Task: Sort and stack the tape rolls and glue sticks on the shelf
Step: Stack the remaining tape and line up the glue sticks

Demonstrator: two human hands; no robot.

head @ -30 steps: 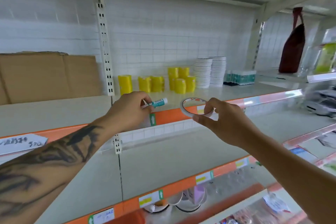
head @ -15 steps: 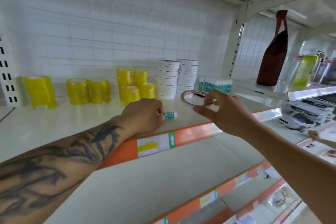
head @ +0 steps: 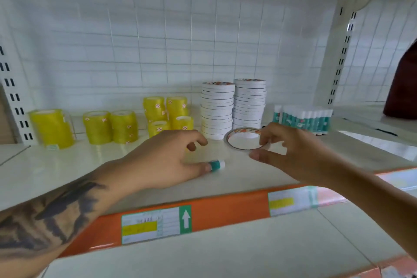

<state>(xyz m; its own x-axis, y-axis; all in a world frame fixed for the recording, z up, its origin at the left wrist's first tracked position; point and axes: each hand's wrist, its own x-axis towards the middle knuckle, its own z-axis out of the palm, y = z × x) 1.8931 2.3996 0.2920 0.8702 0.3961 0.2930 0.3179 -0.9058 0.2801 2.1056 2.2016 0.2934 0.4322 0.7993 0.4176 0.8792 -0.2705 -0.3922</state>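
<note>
Shelf (head: 67, 171) board carries everything. Along the back wall, left to right: tape rolls (head: 53, 127) in several clusters, then two tall stacks of thin tape rolls (head: 233, 106) side by side, then a row of upright glue sticks (head: 302, 118) at far right. In front of the stacks, a single thin tape ring (head: 242, 139), tilted, with the right hand (head: 300, 153) at its right edge. Left of it, nearer the shelf's front edge, the left hand (head: 162, 162) with a lone glue stick (head: 217, 164) lying at its fingertips. Price label strip (head: 155, 224) runs below, on the front edge.

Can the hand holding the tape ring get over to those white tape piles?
Probably yes. The right hand holds the tape ring just in front of the white tape stacks, with nothing between them.
</note>
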